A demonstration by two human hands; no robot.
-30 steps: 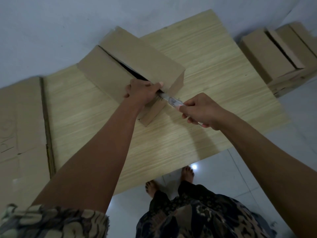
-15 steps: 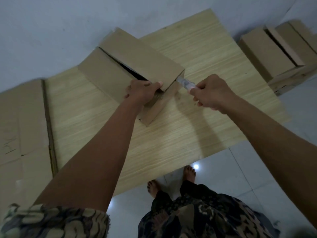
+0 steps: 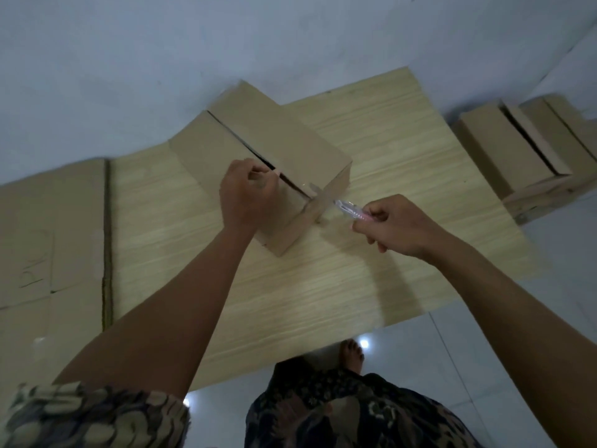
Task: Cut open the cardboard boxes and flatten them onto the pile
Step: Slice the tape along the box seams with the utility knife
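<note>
One cardboard box (image 3: 258, 156) sits at the surface's (image 3: 226, 286) centre, long axis running ten to four o'clock. The left hand (image 3: 247, 194) pinches its top flap at the seam. The right hand (image 3: 392, 226), at four o'clock, clamps one cutter (image 3: 350, 211), tip just beside the box's near end. Two more boxes (image 3: 529, 150) wait at two o'clock; flattened cardboard (image 3: 48, 237) lies at nine.

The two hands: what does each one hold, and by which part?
Right hand grips the cutter by its handle. Left hand pinches the box flap's edge.

One head-worn camera looks steeply down from close above the table (image 3: 371, 279), its far edge toward the wall.
</note>
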